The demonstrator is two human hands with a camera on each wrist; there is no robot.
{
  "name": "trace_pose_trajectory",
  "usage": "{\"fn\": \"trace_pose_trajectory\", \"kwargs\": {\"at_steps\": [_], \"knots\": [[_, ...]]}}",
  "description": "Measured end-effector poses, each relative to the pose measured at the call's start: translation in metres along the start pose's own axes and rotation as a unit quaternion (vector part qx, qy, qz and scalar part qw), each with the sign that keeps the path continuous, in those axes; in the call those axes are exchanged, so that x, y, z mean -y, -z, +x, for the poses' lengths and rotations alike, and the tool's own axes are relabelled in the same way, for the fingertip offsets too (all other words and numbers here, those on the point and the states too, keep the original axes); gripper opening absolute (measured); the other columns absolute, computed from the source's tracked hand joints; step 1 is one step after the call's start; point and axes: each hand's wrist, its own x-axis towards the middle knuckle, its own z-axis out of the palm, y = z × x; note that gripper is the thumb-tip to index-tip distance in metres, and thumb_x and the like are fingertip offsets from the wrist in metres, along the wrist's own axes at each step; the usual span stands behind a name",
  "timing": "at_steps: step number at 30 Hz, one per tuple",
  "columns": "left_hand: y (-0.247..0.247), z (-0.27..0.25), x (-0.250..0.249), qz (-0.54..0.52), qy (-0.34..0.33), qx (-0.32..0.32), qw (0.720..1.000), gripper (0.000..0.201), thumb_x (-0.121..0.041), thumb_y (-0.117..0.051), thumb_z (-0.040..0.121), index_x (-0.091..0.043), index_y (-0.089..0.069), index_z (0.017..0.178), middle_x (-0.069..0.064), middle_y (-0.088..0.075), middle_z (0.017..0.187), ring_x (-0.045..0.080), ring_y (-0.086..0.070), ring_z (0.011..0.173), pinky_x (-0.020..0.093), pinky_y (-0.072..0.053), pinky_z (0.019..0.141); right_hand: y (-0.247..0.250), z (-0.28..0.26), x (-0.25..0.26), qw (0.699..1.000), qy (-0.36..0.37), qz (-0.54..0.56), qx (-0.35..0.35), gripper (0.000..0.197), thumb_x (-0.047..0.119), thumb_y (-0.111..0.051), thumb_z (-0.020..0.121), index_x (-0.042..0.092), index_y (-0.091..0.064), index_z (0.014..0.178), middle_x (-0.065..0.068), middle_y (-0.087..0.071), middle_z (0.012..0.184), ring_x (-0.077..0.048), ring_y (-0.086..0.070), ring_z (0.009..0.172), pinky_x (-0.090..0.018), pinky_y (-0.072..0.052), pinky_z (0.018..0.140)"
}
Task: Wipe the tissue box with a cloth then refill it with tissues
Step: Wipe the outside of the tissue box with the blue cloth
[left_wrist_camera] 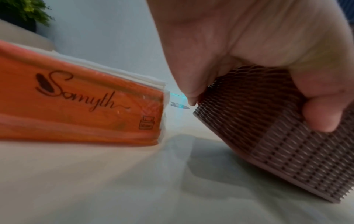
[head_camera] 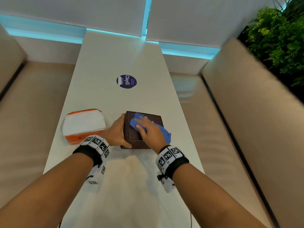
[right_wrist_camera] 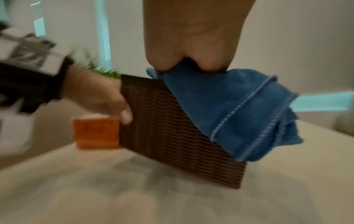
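Observation:
A dark brown woven tissue box [head_camera: 155, 120] stands on the white table [head_camera: 125, 186]. My left hand [head_camera: 117, 131] grips its left side, thumb on the near face and fingers round the far edge. My right hand [head_camera: 148, 129] lies flat on a blue cloth [head_camera: 165, 134] and presses it onto the box top; the cloth hangs over the right edge. In the left wrist view my left hand [left_wrist_camera: 258, 45] wraps the box [left_wrist_camera: 268, 144]. In the right wrist view the cloth [right_wrist_camera: 239, 113] drapes down the box [right_wrist_camera: 162, 133] under my right hand [right_wrist_camera: 191, 37]. An orange pack of white tissues [head_camera: 83, 125] lies left of the box.
A round purple sticker [head_camera: 126, 81] sits on the table further back. Beige cushioned benches [head_camera: 238, 129] run along both sides. Green plants [head_camera: 279, 38] stand at the far right. The tissue pack [left_wrist_camera: 76, 106] lies close beside my left wrist.

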Motion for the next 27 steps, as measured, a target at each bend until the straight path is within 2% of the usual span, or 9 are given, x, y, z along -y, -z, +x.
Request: {"fn": "trace_pose_trajectory", "kwargs": {"at_steps": [4,8,10,12,13,15,16,20,27], "knots": [[-0.004,0.002,-0.004,0.006,0.018,-0.002,1.0,0.125,-0.044,-0.082,0.032,-0.013,-0.025,0.139,0.008,-0.045,0.13,0.025,-0.048,0.121,0.048,-0.044,0.104,0.002,0.02,0.006,0.991,-0.126,-0.015,-0.05,0.041,0.027,-0.036,0.102,0.019,-0.044,0.141,-0.007,-0.034,0.154,-0.025,-0.024,0.146,-0.043,-0.016,0.121],[-0.003,0.003,0.001,-0.002,0.036,-0.015,0.999,0.118,-0.041,-0.085,0.032,-0.017,-0.031,0.133,0.007,-0.048,0.128,0.025,-0.051,0.12,0.047,-0.046,0.101,-0.006,0.014,0.025,0.997,-0.071,-0.021,0.006,0.043,0.028,-0.035,0.103,0.018,-0.04,0.144,-0.006,-0.03,0.156,-0.024,-0.017,0.148,-0.039,-0.018,0.12],[-0.005,0.003,0.003,-0.003,0.047,-0.004,0.999,0.101,-0.033,-0.088,0.042,-0.02,-0.038,0.129,0.004,-0.052,0.118,0.027,-0.053,0.119,0.035,-0.05,0.096,-0.016,0.005,0.033,0.998,-0.024,-0.033,0.045,0.043,0.028,-0.035,0.103,0.019,-0.039,0.144,-0.005,-0.027,0.157,-0.022,-0.014,0.149,-0.038,-0.016,0.121],[-0.009,0.0,-0.004,0.043,0.078,0.045,0.995,0.075,-0.023,-0.083,0.067,-0.012,-0.047,0.132,0.001,-0.058,0.109,0.025,-0.054,0.12,0.013,-0.04,0.085,-0.024,0.004,0.037,0.996,0.004,-0.063,0.059,0.043,0.028,-0.034,0.103,0.019,-0.038,0.145,-0.005,-0.026,0.158,-0.022,-0.013,0.149,-0.035,-0.013,0.121],[-0.011,0.0,-0.005,0.055,0.076,0.061,0.994,0.058,-0.018,-0.08,0.074,-0.011,-0.055,0.126,0.001,-0.061,0.109,0.018,-0.056,0.112,0.011,-0.034,0.083,-0.026,0.006,0.039,0.996,0.01,-0.066,0.054,0.043,0.027,-0.035,0.103,0.019,-0.039,0.144,-0.005,-0.025,0.158,-0.023,-0.013,0.149,-0.035,-0.012,0.122],[-0.013,0.0,-0.006,0.043,0.061,0.047,0.996,0.045,-0.009,-0.084,0.066,-0.027,-0.061,0.1,-0.004,-0.064,0.096,0.005,-0.057,0.089,0.018,-0.038,0.085,-0.027,0.015,0.04,0.998,0.001,-0.052,0.037,0.042,0.027,-0.035,0.103,0.018,-0.039,0.144,-0.006,-0.025,0.158,-0.022,-0.015,0.149,-0.036,-0.012,0.122],[-0.011,-0.002,-0.008,0.013,0.054,0.025,0.998,0.051,-0.01,-0.087,0.056,-0.027,-0.058,0.094,-0.003,-0.063,0.093,0.006,-0.059,0.087,0.026,-0.045,0.083,-0.025,0.021,0.039,0.999,-0.013,-0.044,0.028,0.042,0.026,-0.035,0.103,0.017,-0.038,0.144,-0.007,-0.025,0.158,-0.022,-0.016,0.149,-0.036,-0.012,0.122],[-0.012,-0.002,-0.002,-0.034,0.037,-0.042,0.998,0.108,-0.032,-0.088,0.034,-0.015,-0.037,0.128,0.003,-0.053,0.124,0.021,-0.055,0.115,0.042,-0.048,0.099,-0.021,0.046,0.023,0.996,-0.077,-0.048,0.011,0.041,0.02,-0.034,0.102,0.013,-0.042,0.141,-0.011,-0.037,0.151,-0.025,-0.028,0.143,-0.042,-0.021,0.118],[-0.01,-0.001,-0.002,-0.018,0.027,-0.041,0.999,0.125,-0.038,-0.085,0.033,-0.017,-0.026,0.141,0.005,-0.048,0.133,0.022,-0.049,0.124,0.046,-0.043,0.106,0.017,0.03,-0.041,0.98,-0.182,-0.038,-0.077,0.037,0.023,-0.035,0.101,0.017,-0.048,0.136,-0.013,-0.046,0.143,-0.032,-0.045,0.129,-0.041,-0.038,0.106]]}}
